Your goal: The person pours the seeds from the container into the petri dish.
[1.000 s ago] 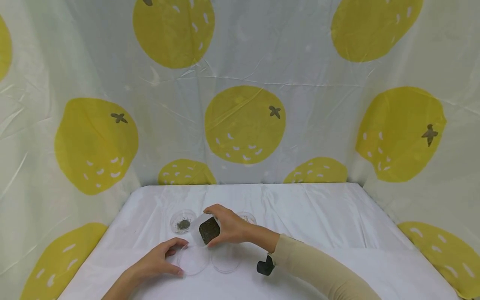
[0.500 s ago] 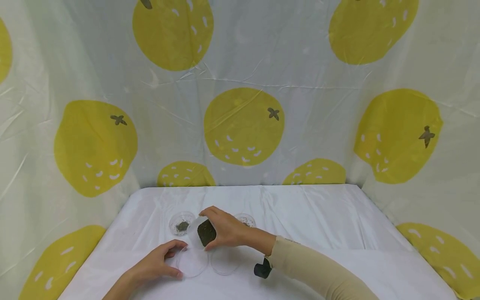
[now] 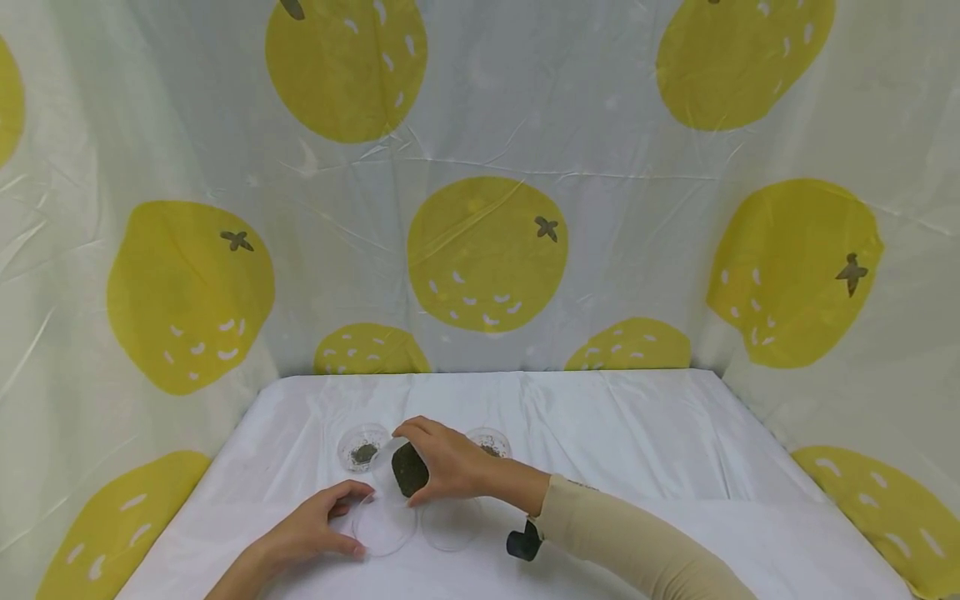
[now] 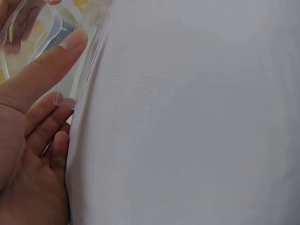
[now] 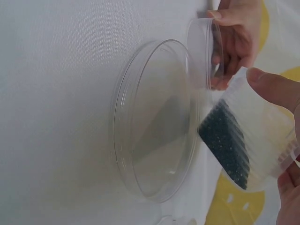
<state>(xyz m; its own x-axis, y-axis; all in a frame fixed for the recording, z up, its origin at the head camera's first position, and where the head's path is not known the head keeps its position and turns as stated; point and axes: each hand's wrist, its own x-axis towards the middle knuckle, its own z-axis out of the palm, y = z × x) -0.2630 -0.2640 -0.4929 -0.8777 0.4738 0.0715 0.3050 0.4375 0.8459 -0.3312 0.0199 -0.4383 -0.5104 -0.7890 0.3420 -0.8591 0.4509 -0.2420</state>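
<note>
My left hand [image 3: 315, 523] holds a clear petri dish [image 3: 384, 532] by its left side, thumb in front and fingers behind. In the left wrist view the thumb lies along the clear wall [image 4: 79, 79]. Above the table, my right hand [image 3: 453, 461] grips a translucent plastic tub [image 5: 265, 119] between thumb and fingers. It is tilted to the left, near the held dish. Dark granules [image 5: 226, 147] sit against the wall of the tub. Just right of the held dish lies a second clear petri dish [image 5: 157, 122], with nothing seen in it.
Two more clear dishes stand farther back: a left dish [image 3: 347, 440] with a small dark heap [image 3: 364, 453], and a right dish [image 3: 487, 432] with scattered bits, partly behind my right hand. A white cloth [image 3: 637, 442] covers the table. A lemon-print curtain [image 3: 637, 233] surrounds it.
My right hand has shifted slightly left with the tub and tipped it a little further. The left hand keeps its hold on the dish. The head view has moved slightly.
</note>
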